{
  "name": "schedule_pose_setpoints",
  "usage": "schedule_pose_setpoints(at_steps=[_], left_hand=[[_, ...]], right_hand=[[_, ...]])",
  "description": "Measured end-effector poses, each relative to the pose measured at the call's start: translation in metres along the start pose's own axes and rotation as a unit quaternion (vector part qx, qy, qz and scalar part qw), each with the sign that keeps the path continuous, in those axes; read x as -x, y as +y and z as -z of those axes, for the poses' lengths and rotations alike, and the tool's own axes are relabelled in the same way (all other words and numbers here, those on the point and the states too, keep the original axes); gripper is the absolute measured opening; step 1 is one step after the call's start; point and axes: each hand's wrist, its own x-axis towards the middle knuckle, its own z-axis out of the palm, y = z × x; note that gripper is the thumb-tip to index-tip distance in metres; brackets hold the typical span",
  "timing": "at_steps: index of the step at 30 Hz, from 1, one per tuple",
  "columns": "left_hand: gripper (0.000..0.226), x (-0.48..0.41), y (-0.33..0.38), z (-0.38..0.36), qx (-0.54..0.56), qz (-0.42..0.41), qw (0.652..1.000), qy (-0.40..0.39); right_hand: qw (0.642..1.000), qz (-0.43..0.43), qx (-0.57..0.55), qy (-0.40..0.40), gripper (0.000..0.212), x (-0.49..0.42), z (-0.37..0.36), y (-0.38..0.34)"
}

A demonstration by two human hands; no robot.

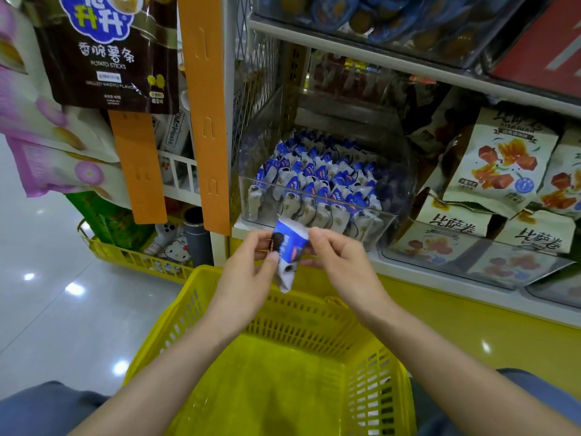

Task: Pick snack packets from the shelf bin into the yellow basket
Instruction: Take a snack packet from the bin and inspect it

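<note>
A small blue-and-white snack packet [290, 247] with a dark cookie printed on it is held between both hands, above the far rim of the yellow basket [220, 325]. My left hand [248, 272] pinches its left side and my right hand [341, 265] pinches its right edge. Just behind them, a clear shelf bin [390, 215] holds several rows of the same blue-and-white packets [317, 184]. The basket's floor looks bare from here.
Beige snack bags [500, 165] fill the bin to the right. An orange hanging strip [204, 114] and a dark potato-stick bag [107, 48] hang at left. A low yellow wire rack [132, 256] stands on the glossy floor. The yellow shelf base [471, 319] runs along the right.
</note>
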Motion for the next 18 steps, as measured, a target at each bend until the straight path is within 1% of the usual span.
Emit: schedule_pose_setpoints(at_steps=[1,2,4,5,6,8,10,11,14,16,18], left_hand=[[0.014,-0.002,0.0,0.001,0.066,0.046,0.997,-0.009],[0.015,-0.002,0.0,0.002,0.135,0.089,0.986,-0.034],[0.039,-0.001,0.001,0.001,0.239,0.14,0.957,-0.09],[0.045,0.0,0.0,-0.001,0.27,0.147,0.947,-0.096],[0.047,0.0,0.001,-0.002,0.285,0.151,0.942,-0.087],[0.037,-0.001,0.004,-0.003,0.289,0.169,0.941,-0.048],[0.029,-0.003,0.008,-0.002,0.279,0.182,0.943,-0.019],[0.027,-0.004,0.009,-0.002,0.282,0.181,0.942,-0.016],[0.026,-0.003,0.015,0.0,0.246,0.154,0.957,-0.015],[0.021,-0.003,0.016,0.003,0.208,0.124,0.97,-0.004],[0.02,-0.006,0.012,0.007,0.175,0.091,0.98,0.02]], right_hand=[[1.0,0.006,0.0,-0.023,0.023,0.001,0.0,-0.001],[0.999,0.015,0.014,-0.036,0.025,0.001,0.0,-0.001],[0.997,0.032,0.057,-0.048,0.03,0.001,0.001,-0.002],[0.994,0.041,0.081,-0.054,0.033,0.002,0.001,-0.003],[0.991,0.05,0.108,-0.056,0.036,0.002,0.0,-0.003],[0.985,0.053,0.159,-0.032,0.041,0.003,-0.003,0.0],[0.987,0.003,0.158,-0.006,0.049,0.003,-0.006,0.004],[0.99,-0.029,0.141,-0.01,0.049,0.003,-0.007,0.006],[0.993,-0.082,0.069,-0.048,0.03,0.003,-0.007,0.007],[0.993,-0.113,-0.01,-0.042,0.023,0.002,-0.006,0.006],[0.992,-0.12,-0.034,-0.024,0.021,0.0,-0.002,0.005]])
